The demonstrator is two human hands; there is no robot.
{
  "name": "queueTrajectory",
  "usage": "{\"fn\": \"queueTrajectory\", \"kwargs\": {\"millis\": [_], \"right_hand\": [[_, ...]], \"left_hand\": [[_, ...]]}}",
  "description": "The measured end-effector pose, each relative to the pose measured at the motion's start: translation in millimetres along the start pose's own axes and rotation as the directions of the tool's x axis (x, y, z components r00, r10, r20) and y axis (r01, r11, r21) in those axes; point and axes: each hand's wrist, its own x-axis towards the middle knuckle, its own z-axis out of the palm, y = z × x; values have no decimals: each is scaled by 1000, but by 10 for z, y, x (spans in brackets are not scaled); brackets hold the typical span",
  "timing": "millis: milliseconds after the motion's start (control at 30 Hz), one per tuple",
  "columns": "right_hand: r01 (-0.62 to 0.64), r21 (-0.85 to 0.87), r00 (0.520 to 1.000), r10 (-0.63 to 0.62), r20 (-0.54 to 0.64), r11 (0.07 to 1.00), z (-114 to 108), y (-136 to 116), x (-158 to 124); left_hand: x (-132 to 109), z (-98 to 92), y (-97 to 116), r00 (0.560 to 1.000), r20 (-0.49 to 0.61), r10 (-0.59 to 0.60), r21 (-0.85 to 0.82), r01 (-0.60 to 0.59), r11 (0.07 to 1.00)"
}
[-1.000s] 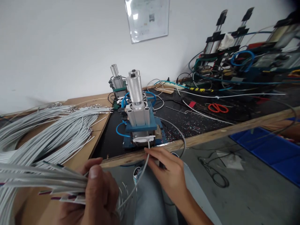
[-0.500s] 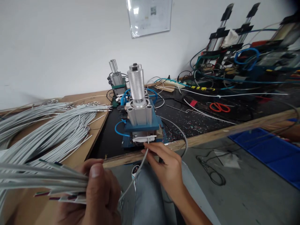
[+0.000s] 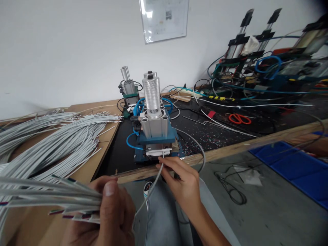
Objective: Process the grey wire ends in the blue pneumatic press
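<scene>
My left hand (image 3: 109,212) is closed around a bundle of grey cables (image 3: 46,196) at the lower left; their cut ends show coloured cores. My right hand (image 3: 179,182) pinches a single grey cable (image 3: 153,184) and holds its tip at the front slot of a small blue pneumatic machine (image 3: 156,136) with a silver knurled cylinder on top. This cable curves down from the machine toward my left hand. The machine stands on a black mat (image 3: 205,133) near the bench's wooden front edge.
Several loose grey cables (image 3: 56,143) lie spread over the wooden bench at left. A second small machine (image 3: 128,92) stands behind. Orange-handled scissors (image 3: 239,118) and tangled hoses and presses (image 3: 256,68) fill the right back. Blue mats (image 3: 294,167) lie on the floor.
My right hand has shifted slightly up toward the machine's slot with the cable tip. My left hand keeps its hold on the bundle.
</scene>
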Motion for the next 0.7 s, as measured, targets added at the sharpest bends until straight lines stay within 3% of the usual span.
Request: {"fn": "queueTrajectory", "kwargs": {"millis": [300, 500, 700], "right_hand": [[-1, 8, 1000, 1, 1, 1000, 10, 2, -5], [-16, 11, 1000, 17, -8, 1000, 17, 21, -30], [22, -30, 1000, -22, -19, 999, 13, -15, -99]], "left_hand": [[-12, 8, -13, 1000, -3, -23, -11, 23, 1000], [70, -170, -48, 979, 149, -137, -109, 154, 982], [-29, -138, -89, 986, 99, -137, -151, 151, 977]]}}
